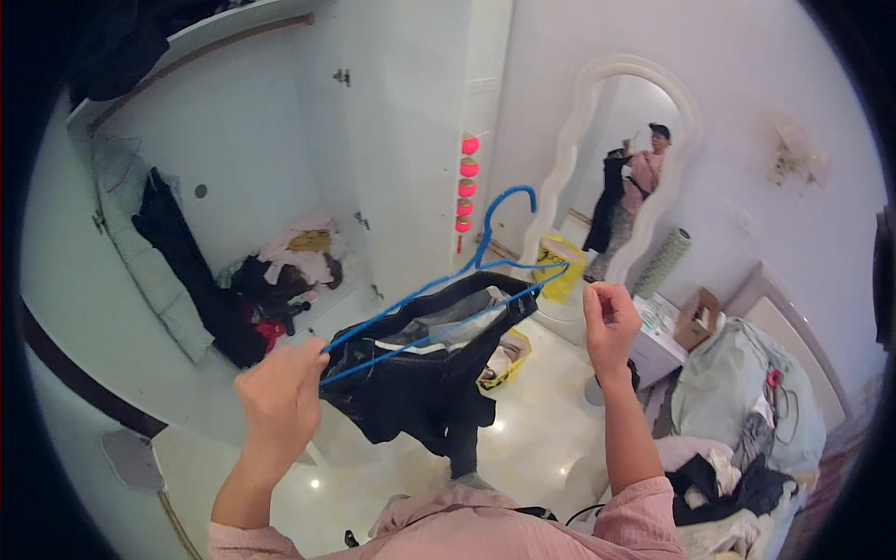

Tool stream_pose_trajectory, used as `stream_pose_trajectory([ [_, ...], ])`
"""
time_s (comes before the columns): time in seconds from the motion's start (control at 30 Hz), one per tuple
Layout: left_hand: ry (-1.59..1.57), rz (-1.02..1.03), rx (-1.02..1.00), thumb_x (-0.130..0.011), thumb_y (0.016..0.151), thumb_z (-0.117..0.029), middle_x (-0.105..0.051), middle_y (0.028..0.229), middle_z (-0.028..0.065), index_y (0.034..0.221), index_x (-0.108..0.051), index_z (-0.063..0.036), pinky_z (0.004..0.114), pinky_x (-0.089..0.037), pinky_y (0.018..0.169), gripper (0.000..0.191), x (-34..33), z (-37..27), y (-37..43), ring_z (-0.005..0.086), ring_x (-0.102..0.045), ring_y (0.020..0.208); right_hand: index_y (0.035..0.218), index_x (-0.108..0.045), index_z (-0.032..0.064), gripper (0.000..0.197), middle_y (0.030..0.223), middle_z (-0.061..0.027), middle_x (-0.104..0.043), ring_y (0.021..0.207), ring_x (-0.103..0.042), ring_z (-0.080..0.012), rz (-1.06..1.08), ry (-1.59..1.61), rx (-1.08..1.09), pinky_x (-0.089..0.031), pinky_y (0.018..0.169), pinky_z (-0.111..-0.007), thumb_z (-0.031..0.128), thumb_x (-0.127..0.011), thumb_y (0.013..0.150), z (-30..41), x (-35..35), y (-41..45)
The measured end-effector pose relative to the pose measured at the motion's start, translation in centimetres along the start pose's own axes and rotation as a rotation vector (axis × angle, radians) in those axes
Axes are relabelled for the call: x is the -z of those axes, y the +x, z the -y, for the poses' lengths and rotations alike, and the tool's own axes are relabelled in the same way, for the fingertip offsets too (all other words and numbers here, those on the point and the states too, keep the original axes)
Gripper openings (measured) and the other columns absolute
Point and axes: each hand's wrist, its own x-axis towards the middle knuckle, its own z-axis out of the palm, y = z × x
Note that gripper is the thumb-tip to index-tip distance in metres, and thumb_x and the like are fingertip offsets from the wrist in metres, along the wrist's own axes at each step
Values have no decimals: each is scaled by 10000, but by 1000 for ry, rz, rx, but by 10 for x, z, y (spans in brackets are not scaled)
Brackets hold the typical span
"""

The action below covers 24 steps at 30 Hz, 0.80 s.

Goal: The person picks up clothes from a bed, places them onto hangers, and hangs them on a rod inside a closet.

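Note:
My left hand [283, 402] grips the left end of a blue clothes hanger [486, 241], together with the edge of a dark garment, apparently trousers [413, 399]. The garment's waist gapes open, with its pale lining showing, and the legs droop below. The hanger tilts, its hook pointing up and its right end reaching past the waistband. Off to the right of that end is my right hand [612, 329], apart from hanger and cloth. Its fingers are curled in, and I see nothing in them.
A white wardrobe [399, 140] stands open at left, with piled clothes [294, 262] inside. At right are a wavy-framed mirror [570, 150], a yellow bag [560, 276], a white bedside cabinet [661, 357] and a bed with heaped clothes [742, 490]. Another yellow bag [514, 364] sits on the floor.

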Motion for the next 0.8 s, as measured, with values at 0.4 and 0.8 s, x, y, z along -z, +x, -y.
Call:
stream_pose_trajectory([
  [0.4, -575, -62, 1013, -540, 871, -178, -304, 494, -96, 791, -565, -24, 192, -141, 364, 175, 43, 9, 35, -13, -209, 394, 1264, -419, 14, 689, 1206, -213, -497, 1124, -483, -315, 1498, -72, 26, -384, 941, -368, 354, -666, 719, -103, -179, -59],
  [0.8, -786, -378, 1288, -569, 857, -186, -347, 499, -83, 866, -579, -22, 195, -148, 355, 165, 81, 97, 9, 13, -251, 378, 972, -527, 26, 202, 737, -55, -563, 598, -523, -127, 956, 482, -592, -455, 546, -272, 18, -532, 771, -112, -417, -64],
])
